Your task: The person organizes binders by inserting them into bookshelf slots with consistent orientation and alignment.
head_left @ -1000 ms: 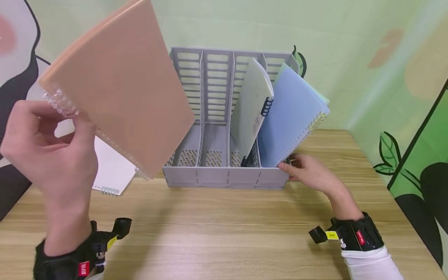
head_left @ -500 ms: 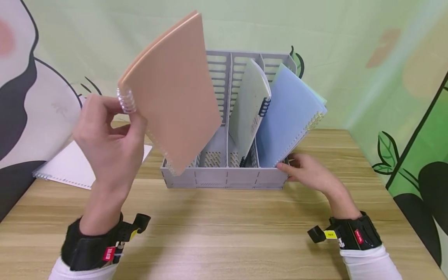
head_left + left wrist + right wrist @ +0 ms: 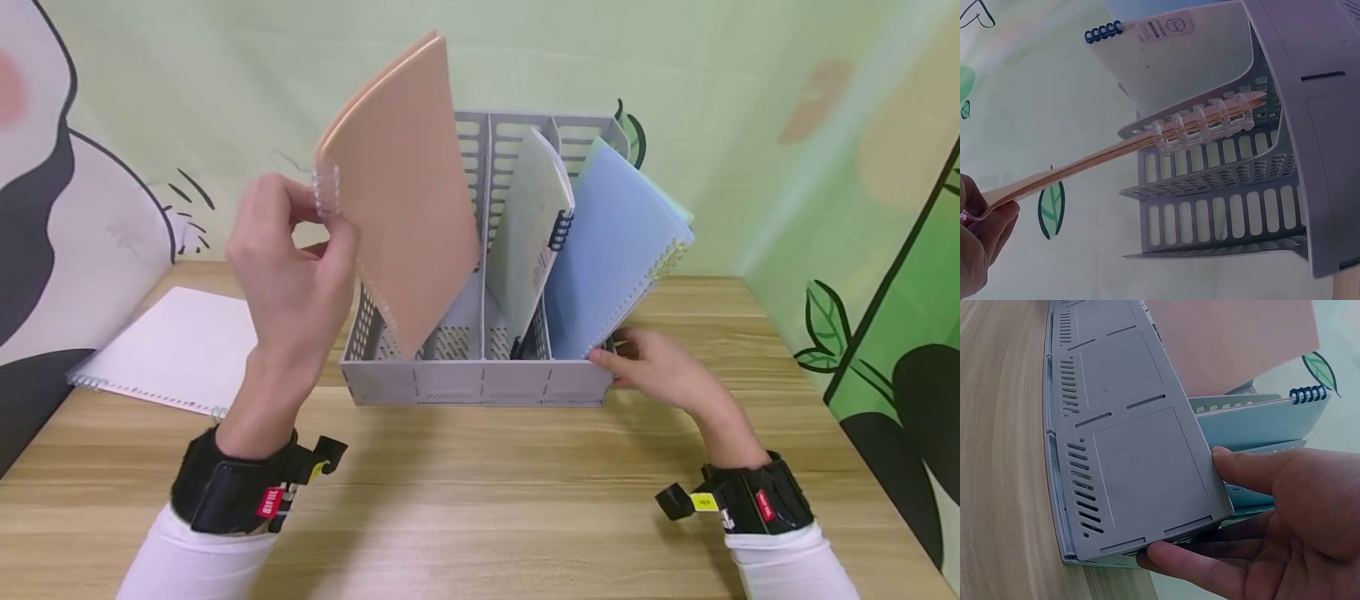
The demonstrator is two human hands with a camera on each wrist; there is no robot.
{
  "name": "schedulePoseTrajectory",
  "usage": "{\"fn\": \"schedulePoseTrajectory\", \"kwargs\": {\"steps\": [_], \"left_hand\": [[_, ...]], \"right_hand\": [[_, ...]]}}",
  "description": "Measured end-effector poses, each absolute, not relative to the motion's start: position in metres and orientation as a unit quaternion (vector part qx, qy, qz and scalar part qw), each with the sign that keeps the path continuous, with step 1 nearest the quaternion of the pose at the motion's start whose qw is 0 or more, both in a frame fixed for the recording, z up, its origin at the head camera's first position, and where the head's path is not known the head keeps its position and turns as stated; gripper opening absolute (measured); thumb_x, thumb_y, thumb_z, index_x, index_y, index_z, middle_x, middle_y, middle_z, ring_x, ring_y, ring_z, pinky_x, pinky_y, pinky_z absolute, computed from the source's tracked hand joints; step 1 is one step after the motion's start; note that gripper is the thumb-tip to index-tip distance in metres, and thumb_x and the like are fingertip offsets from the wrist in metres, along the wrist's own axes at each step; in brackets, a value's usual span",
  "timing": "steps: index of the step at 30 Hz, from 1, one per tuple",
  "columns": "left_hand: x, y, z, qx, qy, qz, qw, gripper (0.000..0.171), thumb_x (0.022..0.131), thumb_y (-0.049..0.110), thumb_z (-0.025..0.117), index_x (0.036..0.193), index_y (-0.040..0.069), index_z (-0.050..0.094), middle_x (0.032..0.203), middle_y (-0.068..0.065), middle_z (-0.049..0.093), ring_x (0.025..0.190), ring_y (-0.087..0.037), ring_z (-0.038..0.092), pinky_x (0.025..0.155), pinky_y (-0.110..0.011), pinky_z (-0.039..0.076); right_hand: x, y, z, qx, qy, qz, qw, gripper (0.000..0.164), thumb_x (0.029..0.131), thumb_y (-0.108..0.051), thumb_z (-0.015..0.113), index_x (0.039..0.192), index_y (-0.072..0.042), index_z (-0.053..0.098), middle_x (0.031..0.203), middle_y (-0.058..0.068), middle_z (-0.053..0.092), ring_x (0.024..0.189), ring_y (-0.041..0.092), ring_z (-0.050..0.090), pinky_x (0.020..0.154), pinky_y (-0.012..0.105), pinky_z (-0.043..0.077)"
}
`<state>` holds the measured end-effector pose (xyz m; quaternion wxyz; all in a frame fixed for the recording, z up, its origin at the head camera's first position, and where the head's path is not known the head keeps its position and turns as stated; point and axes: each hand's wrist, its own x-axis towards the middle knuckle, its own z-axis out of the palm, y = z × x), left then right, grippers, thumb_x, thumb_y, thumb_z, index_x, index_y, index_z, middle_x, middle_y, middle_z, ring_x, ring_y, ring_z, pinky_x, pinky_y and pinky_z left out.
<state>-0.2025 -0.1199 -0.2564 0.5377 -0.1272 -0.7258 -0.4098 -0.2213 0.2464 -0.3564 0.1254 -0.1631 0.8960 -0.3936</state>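
My left hand (image 3: pixel 292 258) pinches a peach spiral notebook (image 3: pixel 405 192) at the clear coil near its upper corner. The notebook hangs tilted over the left part of a grey file organizer (image 3: pixel 480 383); in the left wrist view its lower coil (image 3: pixel 1204 125) overlaps the slotted dividers. My right hand (image 3: pixel 660 371) grips the organizer's front right corner, thumb on the upper edge and fingers round the side, as the right wrist view shows. A pale notebook with black coils (image 3: pixel 528 225) leans in the third compartment. Blue notebook (image 3: pixel 611 242) stands in the rightmost one, a greenish edge behind it.
A white spiral notebook (image 3: pixel 180 342) lies on the wooden table (image 3: pixel 510 500) at the left, partly behind my left forearm. Behind the table hangs a printed green cloth (image 3: pixel 720 108). Each wrist wears a black strap with a small camera.
My left hand has carried the peach notebook rightward and away from me, from left of the organizer to over its left compartments. The right hand keeps its grip on the corner.
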Motion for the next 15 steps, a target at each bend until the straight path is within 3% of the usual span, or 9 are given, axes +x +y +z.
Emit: {"fn": "schedulePoseTrajectory", "kwargs": {"steps": [3, 10, 15], "left_hand": [[-0.209, -0.117, -0.256, -0.118, -0.728, -0.415, 0.533, 0.005, 0.080, -0.012, 0.058, 0.083, -0.008, 0.058, 0.080, -0.008, 0.057, 0.084, -0.024, 0.066, 0.061, -0.014, 0.044], [-0.221, -0.114, -0.253, -0.106, -0.731, -0.420, 0.528, 0.008, 0.079, -0.009, 0.054, 0.080, -0.001, 0.052, 0.077, 0.000, 0.050, 0.082, -0.025, 0.062, 0.066, -0.025, 0.043], [-0.223, -0.114, -0.252, -0.094, -0.745, -0.410, 0.518, 0.006, 0.080, -0.011, 0.056, 0.084, -0.007, 0.053, 0.080, 0.004, 0.048, 0.083, -0.024, 0.060, 0.071, -0.025, 0.044]], "right_hand": [[-0.221, 0.246, -0.356, -0.167, 0.895, -0.395, 0.125, 0.054, 0.106, -0.028, 0.060, 0.139, 0.015, 0.050, 0.120, 0.028, 0.067, 0.103, 0.033, 0.070, 0.082, 0.046, 0.061], [-0.220, 0.245, -0.356, -0.170, 0.892, -0.400, 0.125, 0.055, 0.107, -0.026, 0.059, 0.140, 0.017, 0.048, 0.123, 0.031, 0.064, 0.105, 0.035, 0.069, 0.082, 0.045, 0.061], [-0.219, 0.245, -0.355, -0.168, 0.894, -0.397, 0.124, 0.056, 0.107, -0.027, 0.059, 0.141, 0.015, 0.048, 0.124, 0.030, 0.064, 0.105, 0.035, 0.069, 0.083, 0.046, 0.061]]}}
